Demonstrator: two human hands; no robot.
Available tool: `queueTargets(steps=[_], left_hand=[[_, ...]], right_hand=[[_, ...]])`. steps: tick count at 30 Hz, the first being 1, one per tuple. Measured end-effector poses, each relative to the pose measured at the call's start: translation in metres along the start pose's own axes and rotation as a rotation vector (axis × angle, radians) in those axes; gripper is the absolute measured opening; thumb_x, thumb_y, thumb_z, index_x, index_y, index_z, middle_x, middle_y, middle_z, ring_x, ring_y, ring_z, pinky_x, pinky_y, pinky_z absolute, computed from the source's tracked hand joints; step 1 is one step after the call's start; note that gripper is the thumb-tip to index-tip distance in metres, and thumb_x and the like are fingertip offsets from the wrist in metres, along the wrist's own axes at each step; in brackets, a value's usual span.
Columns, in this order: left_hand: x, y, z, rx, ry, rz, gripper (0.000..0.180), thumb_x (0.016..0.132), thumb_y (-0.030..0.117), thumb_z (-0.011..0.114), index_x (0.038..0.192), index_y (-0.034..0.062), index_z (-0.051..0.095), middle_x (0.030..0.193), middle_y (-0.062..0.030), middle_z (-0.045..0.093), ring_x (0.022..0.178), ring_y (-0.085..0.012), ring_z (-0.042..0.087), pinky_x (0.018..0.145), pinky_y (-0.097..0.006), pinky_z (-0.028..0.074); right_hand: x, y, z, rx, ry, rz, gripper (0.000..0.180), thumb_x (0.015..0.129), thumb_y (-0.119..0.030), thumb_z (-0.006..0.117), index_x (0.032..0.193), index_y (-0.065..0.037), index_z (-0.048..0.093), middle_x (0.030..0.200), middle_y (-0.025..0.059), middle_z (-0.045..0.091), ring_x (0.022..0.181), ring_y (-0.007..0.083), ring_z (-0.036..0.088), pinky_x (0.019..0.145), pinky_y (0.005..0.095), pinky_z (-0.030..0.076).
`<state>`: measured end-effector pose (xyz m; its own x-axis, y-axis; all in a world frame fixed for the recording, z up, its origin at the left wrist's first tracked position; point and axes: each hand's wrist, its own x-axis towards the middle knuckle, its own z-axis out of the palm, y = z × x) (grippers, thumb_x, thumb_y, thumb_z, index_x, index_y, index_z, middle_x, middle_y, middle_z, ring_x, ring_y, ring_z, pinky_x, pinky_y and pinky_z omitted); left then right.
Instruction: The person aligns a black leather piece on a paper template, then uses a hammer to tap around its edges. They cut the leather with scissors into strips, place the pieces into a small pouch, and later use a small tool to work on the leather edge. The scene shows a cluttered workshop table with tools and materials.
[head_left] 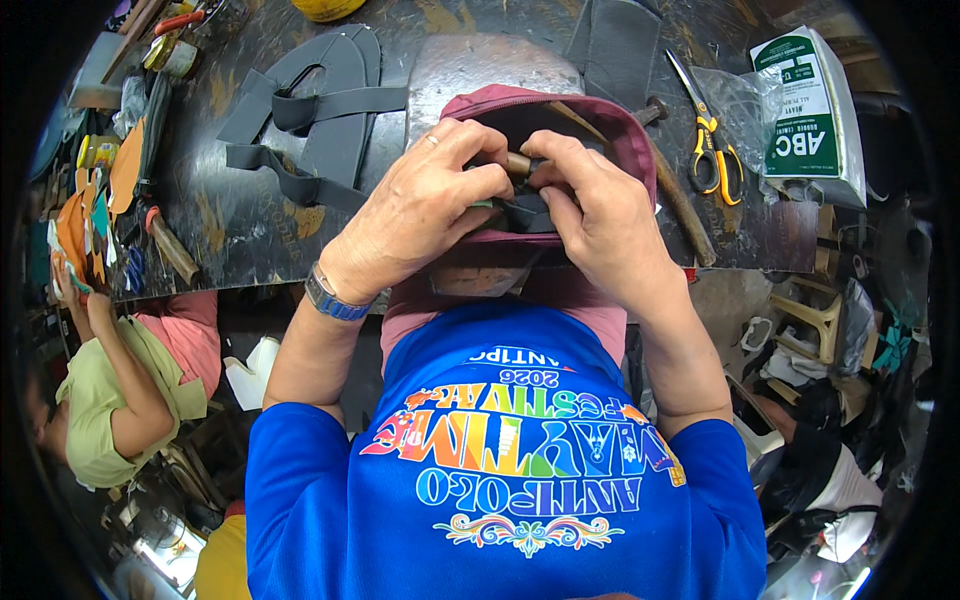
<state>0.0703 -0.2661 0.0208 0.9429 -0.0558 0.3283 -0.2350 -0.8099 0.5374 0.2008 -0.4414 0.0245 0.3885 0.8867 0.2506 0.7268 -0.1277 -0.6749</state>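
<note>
A maroon zippered pouch [640, 155] lies open in front of me at the table's near edge, on a worn grey block [490, 65]. Both my hands are over its opening. The fingers of my left hand [405, 205] are pinched together, with a sliver of green showing at their tips. My right hand [610, 215] has its thumb and fingers curled together beside a short brown cylindrical piece [517, 164]. Dark material [527, 212] lies under the fingertips. What either hand grips is hidden by the fingers.
Dark grey sandal pieces with straps [330, 110] lie left of the pouch. To its right are a wooden-handled hammer [685, 205], yellow-and-black scissors [707, 145] and a green-and-white can [805, 110] in plastic. Another person [130, 390] works at the left.
</note>
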Motion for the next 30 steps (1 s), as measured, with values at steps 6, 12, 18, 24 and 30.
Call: queueTargets(steps=[6,12,18,24,30], left_hand=[[-0.002,-0.001,0.004,0.017,0.039,-0.006,0.031,0.073,0.003,0.077,0.1,0.004,0.062,0.108,-0.0113,0.059,0.103,-0.0315,0.058,0.092,-0.041,0.048],[0.001,0.001,0.003,0.038,0.041,-0.046,0.035,0.075,0.006,0.078,0.108,0.0048,0.066,0.112,-0.0131,0.061,0.105,-0.033,0.06,0.092,-0.041,0.051],[0.016,0.004,0.004,0.087,0.137,-0.018,0.033,0.078,0.007,0.077,0.108,0.0041,0.064,0.114,-0.0122,0.06,0.111,-0.0328,0.058,0.094,-0.041,0.049],[0.027,0.009,0.002,0.082,0.091,-0.082,0.036,0.077,0.017,0.081,0.11,0.0088,0.067,0.112,-0.0098,0.063,0.105,-0.0331,0.063,0.088,-0.042,0.053],[0.0,0.005,-0.019,-0.036,0.016,0.161,0.053,0.066,0.04,0.088,0.103,0.0083,0.069,0.111,-0.0096,0.064,0.106,-0.0324,0.063,0.093,-0.042,0.051]], right_hand=[[0.009,0.001,0.009,-0.267,0.025,-0.067,0.047,0.079,0.008,0.065,0.123,-0.007,0.059,0.097,0.0123,0.067,0.085,0.0307,0.064,0.075,0.0405,0.053],[0.017,0.003,0.002,-0.267,0.109,-0.175,0.046,0.078,0.008,0.062,0.121,-0.007,0.061,0.093,0.0123,0.064,0.087,0.0314,0.061,0.078,0.0413,0.05],[-0.001,0.002,-0.027,-0.106,0.231,-0.003,0.038,0.087,0.01,0.059,0.122,-0.005,0.062,0.093,0.0069,0.061,0.083,0.0157,0.062,0.074,0.0289,0.051],[-0.021,0.011,-0.035,0.548,0.347,0.223,0.03,0.095,0.008,0.055,0.123,-0.001,0.059,0.103,0.006,0.06,0.084,0.0117,0.063,0.072,0.0246,0.05],[-0.049,0.034,-0.051,1.181,0.449,0.32,0.04,0.095,0.004,0.057,0.134,-0.002,0.049,0.113,0.0178,0.064,0.09,0.0232,0.071,0.083,0.0358,0.058]])
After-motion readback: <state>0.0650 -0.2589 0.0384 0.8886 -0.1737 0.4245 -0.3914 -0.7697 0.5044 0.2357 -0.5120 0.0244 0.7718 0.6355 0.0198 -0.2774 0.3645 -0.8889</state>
